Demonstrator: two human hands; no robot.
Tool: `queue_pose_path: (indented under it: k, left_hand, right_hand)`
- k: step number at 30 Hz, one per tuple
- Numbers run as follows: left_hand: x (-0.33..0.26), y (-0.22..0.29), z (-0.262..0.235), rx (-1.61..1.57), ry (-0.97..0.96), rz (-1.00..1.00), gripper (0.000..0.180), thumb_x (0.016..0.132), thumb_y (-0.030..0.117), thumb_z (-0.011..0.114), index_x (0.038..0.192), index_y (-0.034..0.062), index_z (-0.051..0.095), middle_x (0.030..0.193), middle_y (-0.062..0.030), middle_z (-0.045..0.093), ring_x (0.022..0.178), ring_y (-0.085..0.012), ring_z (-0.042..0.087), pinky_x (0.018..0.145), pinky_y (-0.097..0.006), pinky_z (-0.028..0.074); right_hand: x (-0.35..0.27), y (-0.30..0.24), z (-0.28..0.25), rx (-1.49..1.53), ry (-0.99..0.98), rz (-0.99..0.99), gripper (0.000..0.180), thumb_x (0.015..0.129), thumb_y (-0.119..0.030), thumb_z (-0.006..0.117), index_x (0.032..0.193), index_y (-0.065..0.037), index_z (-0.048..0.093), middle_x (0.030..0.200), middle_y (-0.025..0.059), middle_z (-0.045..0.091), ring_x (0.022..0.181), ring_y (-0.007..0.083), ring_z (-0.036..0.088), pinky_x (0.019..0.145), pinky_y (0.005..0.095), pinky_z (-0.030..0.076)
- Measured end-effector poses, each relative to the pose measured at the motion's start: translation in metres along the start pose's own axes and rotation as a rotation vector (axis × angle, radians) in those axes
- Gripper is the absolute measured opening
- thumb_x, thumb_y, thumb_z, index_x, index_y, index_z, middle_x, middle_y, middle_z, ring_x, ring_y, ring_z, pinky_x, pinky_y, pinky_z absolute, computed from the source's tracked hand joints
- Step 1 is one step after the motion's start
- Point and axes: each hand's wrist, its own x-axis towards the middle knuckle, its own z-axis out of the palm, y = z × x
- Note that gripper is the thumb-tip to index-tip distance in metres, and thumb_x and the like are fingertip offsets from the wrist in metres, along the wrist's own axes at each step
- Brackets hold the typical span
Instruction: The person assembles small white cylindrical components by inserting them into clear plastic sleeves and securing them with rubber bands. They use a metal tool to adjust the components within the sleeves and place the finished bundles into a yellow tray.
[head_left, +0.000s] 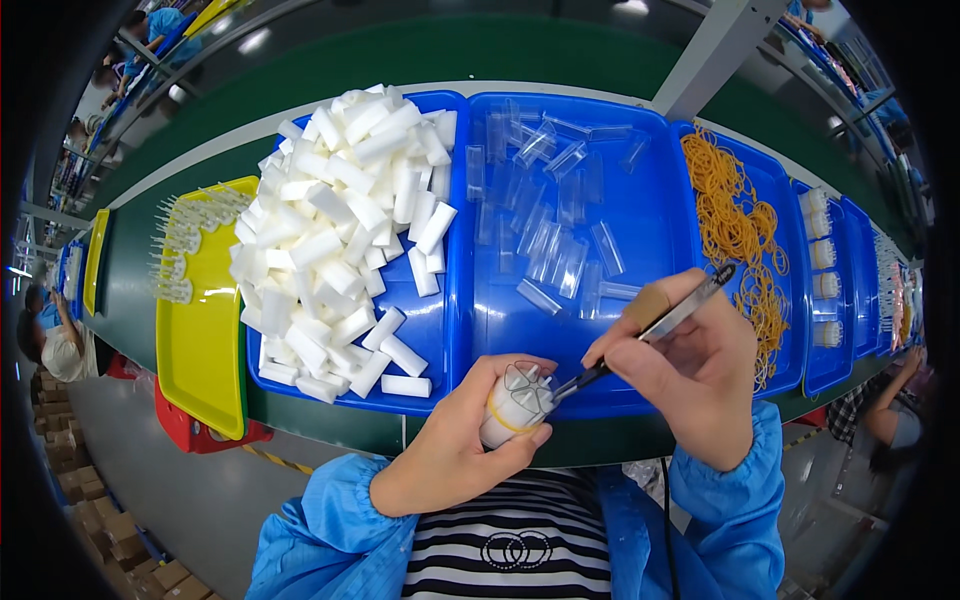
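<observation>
My left hand [465,440] is closed around a small white round part [512,415], tilted so its top faces up and right. An orange rubber band circles its lower side, and several short prongs with thin wire or thread stand on top. Pinched in my right hand [685,370] is a pair of tweezers [675,315], dark at the tips and silvery along the shaft. The tweezer tips reach the right edge of the white part; whether they grip anything there is too small to tell. Both hands are above the near edge of the blue trays.
White foam blocks [345,215] heap over a blue tray at left. Clear plastic tubes [545,245] lie in the middle blue tray [500,345]. Orange rubber bands [720,190] fill another at right. A yellow tray [205,345] holds white pronged parts [180,245]. A grey post [715,60] rises behind.
</observation>
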Motion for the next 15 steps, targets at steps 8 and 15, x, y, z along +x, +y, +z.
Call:
queue_pose_path:
  k: [8,15]
  left_hand:
    - [0.000,-0.005,0.002,-0.019,0.008,0.002,0.053,0.084,0.001,0.070,0.131,-0.0006,0.045,0.114,-0.0086,0.058,0.102,-0.0116,0.057,0.089,-0.027,0.047]
    - [0.000,-0.007,0.003,-0.020,0.005,-0.019,0.049,0.087,0.004,0.069,0.130,0.0004,0.046,0.118,-0.0129,0.058,0.108,-0.0182,0.058,0.091,-0.030,0.048]
  right_hand:
    - [-0.002,0.007,0.004,-0.085,-0.053,0.055,0.024,0.085,-0.006,0.075,0.104,0.002,0.061,0.093,0.0081,0.067,0.083,0.0150,0.069,0.073,0.0283,0.055]
    - [-0.002,-0.007,0.012,-0.592,-0.123,-0.354,0.024,0.080,0.001,0.074,0.100,0.001,0.062,0.089,0.0109,0.068,0.074,0.0208,0.071,0.063,0.0282,0.055]
